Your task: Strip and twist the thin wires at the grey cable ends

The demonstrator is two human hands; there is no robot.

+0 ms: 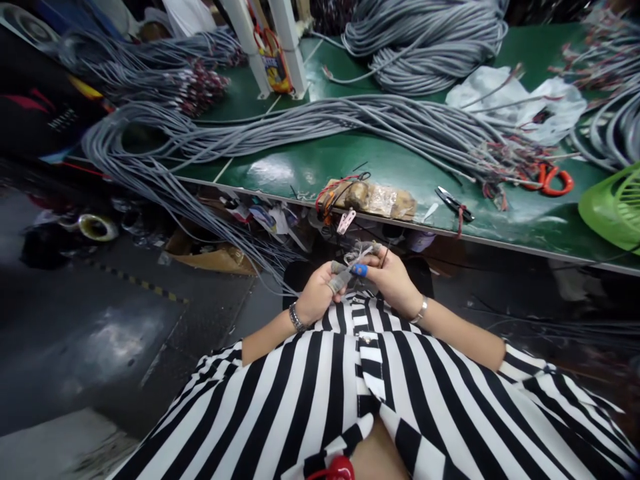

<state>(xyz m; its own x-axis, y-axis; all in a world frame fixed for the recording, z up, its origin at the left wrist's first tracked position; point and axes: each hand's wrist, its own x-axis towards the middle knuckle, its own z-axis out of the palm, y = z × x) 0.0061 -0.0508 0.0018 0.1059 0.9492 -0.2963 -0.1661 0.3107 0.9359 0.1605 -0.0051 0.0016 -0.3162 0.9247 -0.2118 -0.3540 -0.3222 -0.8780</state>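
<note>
My two hands meet just below the green table's front edge, above my striped shirt. My left hand wears grey finger wraps and a wristwatch, and its fingers close on a small tangle of thin wires. My right hand, with a blue wrap on one fingertip and a bracelet at the wrist, pinches the same wires from the other side. The wire ends stick up between both hands.
Long grey cable bundles lie across the table and hang off its left edge. A coil of grey cable sits at the back. Orange scissors, black cutters, a taped block, white plastic bag and a green fan are near.
</note>
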